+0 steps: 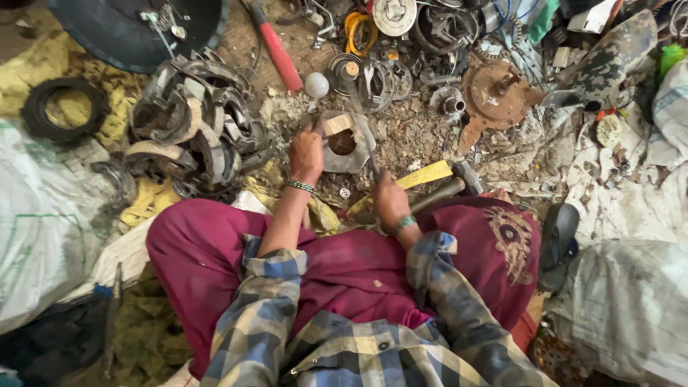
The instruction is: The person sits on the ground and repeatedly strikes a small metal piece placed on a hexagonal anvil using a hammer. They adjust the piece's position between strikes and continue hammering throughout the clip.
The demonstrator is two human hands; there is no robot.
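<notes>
- The left hand [307, 153] is pressing down, fingers curled, on a grey metal plate [345, 143] lying at centre frame.
- The right hand [390, 201] is gripping a thin tool [370, 159] in a closed fist, just below the plate.
- A hammer [448, 188] is lying just right of it.

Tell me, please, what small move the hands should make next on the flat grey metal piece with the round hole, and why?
Probably a short, controlled tap of the hammer. The left hand rests at the near edge of the flat grey metal plate with a round hole, seemingly steadying it, while the right hand grips the wooden handle, with the head low by the knee. Fingers sit near the plate, so a gentle tap looks safer.
</notes>
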